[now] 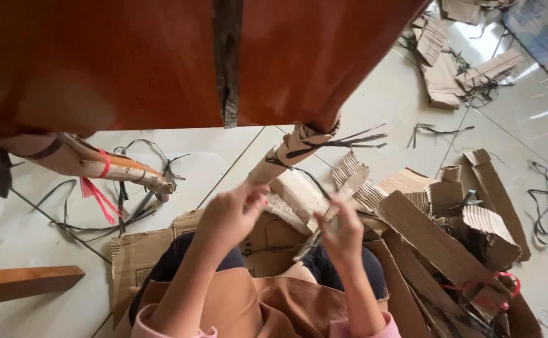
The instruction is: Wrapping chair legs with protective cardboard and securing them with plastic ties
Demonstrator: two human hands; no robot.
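Seated person w/ both hands raised: left hand (229,213) fingers pinched cardboard strip (296,191); right hand (341,230) fingers pinched black strap (324,216), steadying it against cardboard-wrapped leg (289,152).

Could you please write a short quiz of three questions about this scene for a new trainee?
1. True or false: the left hand and the right hand are both raised near a piece of corrugated cardboard.
2. What colour is the ribbon tied on the wrapped leg at the left? A) red B) blue C) green
3. What lies scattered on the tiled floor?

Key
1. True.
2. A.
3. Cardboard scraps and thin dark strips.
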